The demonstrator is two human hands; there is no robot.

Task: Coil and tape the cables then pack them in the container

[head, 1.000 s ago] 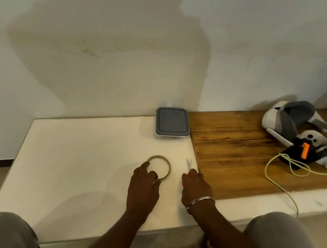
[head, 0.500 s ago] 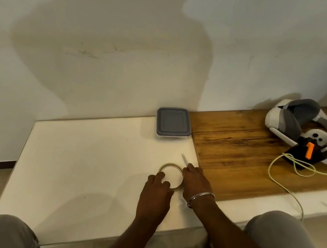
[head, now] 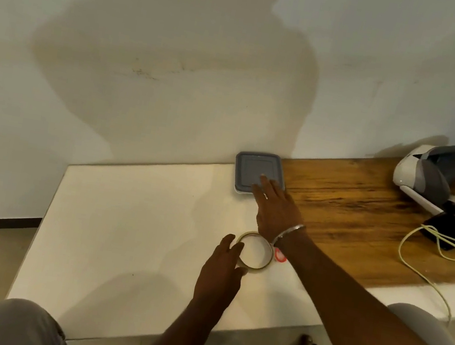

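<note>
Here the right hand [head: 274, 207] stretches forward with its grip wide, fingers straight and flat, the fingertips [head: 262, 179] over the near part of the container [head: 254, 165]. I cannot tell whether they press on it or hover just above. The container is square with a grey lid on it, and it sits against the wall where the white surface [head: 122, 215] meets the wooden surface [head: 364, 213]. A metal bangle [head: 290, 232] circles the right wrist.

The left hand [head: 222, 268] has its grip on the tape roll [head: 260, 266], which lies flat on the white surface: fingers over the roll's left rim, thumb against its near edge. Just right of the roll, a red scissors handle [head: 280, 255] shows beside the right forearm.

The yellow-green cable [head: 415, 268] lies uncoiled on the wooden surface, well apart from both hands, looping by a black device [head: 449, 227] with an orange part and trailing over the front edge. A white and grey VR headset [head: 431, 173] rests behind it.
</note>
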